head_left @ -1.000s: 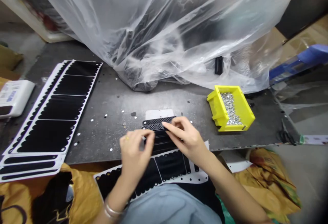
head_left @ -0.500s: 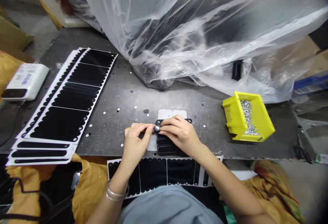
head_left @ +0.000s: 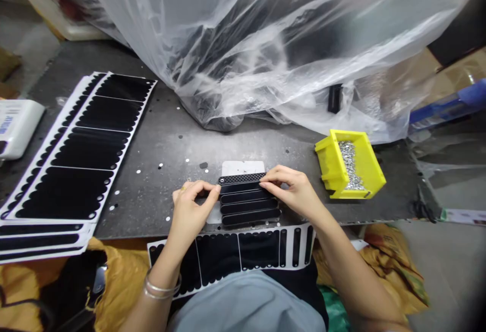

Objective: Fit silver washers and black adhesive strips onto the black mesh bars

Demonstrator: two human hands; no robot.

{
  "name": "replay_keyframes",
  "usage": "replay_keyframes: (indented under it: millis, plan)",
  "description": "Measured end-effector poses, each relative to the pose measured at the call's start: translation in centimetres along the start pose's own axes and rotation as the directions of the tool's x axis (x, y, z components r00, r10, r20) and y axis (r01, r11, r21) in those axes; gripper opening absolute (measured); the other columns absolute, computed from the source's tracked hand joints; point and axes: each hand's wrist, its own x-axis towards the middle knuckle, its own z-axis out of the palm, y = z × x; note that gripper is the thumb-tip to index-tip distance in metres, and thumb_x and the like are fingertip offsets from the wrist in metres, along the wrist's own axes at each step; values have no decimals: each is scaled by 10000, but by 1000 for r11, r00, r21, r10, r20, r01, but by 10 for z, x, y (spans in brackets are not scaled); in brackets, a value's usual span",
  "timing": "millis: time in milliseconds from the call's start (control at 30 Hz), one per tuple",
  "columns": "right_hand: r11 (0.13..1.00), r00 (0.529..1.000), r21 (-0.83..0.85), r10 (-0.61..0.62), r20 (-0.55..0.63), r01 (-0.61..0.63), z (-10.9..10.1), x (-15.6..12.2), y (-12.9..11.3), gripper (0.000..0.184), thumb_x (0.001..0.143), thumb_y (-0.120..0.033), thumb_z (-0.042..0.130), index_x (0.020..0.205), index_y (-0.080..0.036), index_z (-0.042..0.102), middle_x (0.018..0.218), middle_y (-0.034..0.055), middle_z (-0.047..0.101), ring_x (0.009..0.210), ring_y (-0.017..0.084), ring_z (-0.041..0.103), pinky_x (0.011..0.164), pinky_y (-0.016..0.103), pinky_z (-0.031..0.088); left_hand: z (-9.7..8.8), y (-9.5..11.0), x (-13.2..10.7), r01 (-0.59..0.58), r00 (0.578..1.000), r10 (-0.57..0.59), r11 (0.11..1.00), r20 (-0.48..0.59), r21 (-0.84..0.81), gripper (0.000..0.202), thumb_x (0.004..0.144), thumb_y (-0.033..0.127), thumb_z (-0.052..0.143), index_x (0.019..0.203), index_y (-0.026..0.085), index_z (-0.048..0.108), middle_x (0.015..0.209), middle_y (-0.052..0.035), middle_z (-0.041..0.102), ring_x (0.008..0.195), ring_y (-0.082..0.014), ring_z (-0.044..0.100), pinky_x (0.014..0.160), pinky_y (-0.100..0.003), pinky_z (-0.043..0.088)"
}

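Observation:
A black mesh strip [head_left: 242, 178] lies across the top of a row of black rounded strips [head_left: 249, 206] on a white card [head_left: 243, 168]. My left hand [head_left: 192, 210] pinches the strip's left end between thumb and fingers. My right hand [head_left: 292, 188] holds its right end with the fingertips. The row of strips lies just below both hands, and part of the card shows under its left side. The mesh strip's underside is hidden.
A grey metal table [head_left: 170, 144] is dotted with small white discs. Sheets of black pieces on white backing [head_left: 87, 150] lie left, another sheet [head_left: 228, 256] at the front edge. A yellow bin [head_left: 370, 170] holds small silver parts. Clear plastic sheeting [head_left: 243, 43] bulges behind.
My hands have moved apart from the middle of the strips to the two ends of the mesh strip. The silver disc seen between them earlier no longer shows. The view has shifted slightly.

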Motion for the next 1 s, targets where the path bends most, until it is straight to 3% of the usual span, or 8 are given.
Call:
replay_keyframes:
  millis: [267,367,433,567,667,733,833,1000]
  plan:
    - [991,994,-99,-93,-60,87,3,-6,-3,131,1008,-267,614,1024,-230,739,974,43,609,814,156,627,721,287,530,-4,0,2,-37,999,38,998,-7,51,233,912,433,671,754,270,728,746,5,719,778,-223,618,868,-437,462]
    - [981,979,-196,-34,-202,-6,-15,-39,-3,172,978,-312,671,1136,-244,688,1075,68,587,966,209,627,823,339,536,-4,13,-16,-65,988,74,996,-138,68,160,941,418,659,904,271,710,882,-11,727,849,-237,623,959,-505,439]
    - [970,995,-237,36,-92,-57,-30,-71,-1,218,944,-341,728,1140,-262,672,1080,56,646,993,226,628,847,373,520,3,29,-36,-169,965,166,986,-203,3,86,975,345,631,947,273,667,944,-19,713,902,-229,631,952,-475,466]
    - [957,981,-291,34,189,23,-46,-125,-1,53,1000,-297,655,1018,-269,696,942,9,724,899,201,649,838,388,463,34,59,-71,-492,843,515,854,156,-168,223,979,237,646,1199,261,633,1129,-42,731,1042,-207,669,899,-376,529]
    - [920,998,-388,-57,-3,51,-43,-140,-8,114,1010,-239,628,1067,-293,711,998,15,746,960,219,662,932,444,415,53,69,-79,-527,750,527,841,400,-120,219,1019,242,587,1232,227,634,1108,-59,751,984,-215,671,846,-380,508]
    - [846,979,-532,-141,-146,42,-34,-140,-16,206,983,-242,666,1155,-341,720,1108,38,740,1072,272,638,983,496,375,58,71,-78,-478,783,471,874,406,-92,149,1045,234,528,1067,226,675,941,-35,752,842,-198,648,762,-365,467]
    - [812,962,-576,-224,-157,95,-16,-136,-25,326,966,-246,680,1262,-381,702,1179,61,713,1106,299,610,956,503,398,54,71,-76,-403,816,425,904,393,-140,205,1058,246,495,979,235,683,865,-21,733,789,-184,626,736,-357,433]
    - [998,991,4,-69,-118,70,-25,-140,-27,106,904,-401,745,916,-319,679,1058,64,649,1026,310,657,893,505,535,55,62,-83,-422,868,428,903,251,-79,221,1047,216,483,1001,242,697,811,-24,715,732,-193,629,692,-385,434]
